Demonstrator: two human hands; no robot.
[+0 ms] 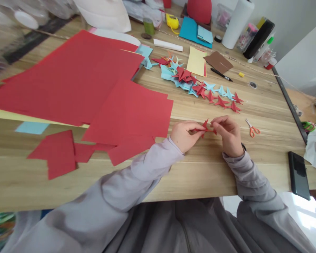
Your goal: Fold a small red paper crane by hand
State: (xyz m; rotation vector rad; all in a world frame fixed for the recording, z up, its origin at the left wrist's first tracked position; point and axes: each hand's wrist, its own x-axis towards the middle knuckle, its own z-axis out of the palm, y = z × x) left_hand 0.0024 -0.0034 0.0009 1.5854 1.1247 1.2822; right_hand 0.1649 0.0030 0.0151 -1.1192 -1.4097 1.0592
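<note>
Between my two hands is a small red folded paper crane (205,125), held just above the wooden table. My left hand (185,134) pinches one side of it between thumb and fingers. On its other side, the thumb and forefinger of my right hand (228,134) are closed on a tip of the red paper. Beyond my hands lie finished red and light blue paper cranes (200,89), strung out in rows and partly heaped. To the left spread large red paper sheets (131,109). Small orange-handled scissors (252,128) lie right of my right hand.
Smaller red paper pieces (60,151) and a light blue piece (32,127) lie at the left. Farther back are yellow paper (196,61), brown paper (218,63), a black pen (221,74) and a yellow tape measure (172,21). A phone (299,175) lies at the right edge.
</note>
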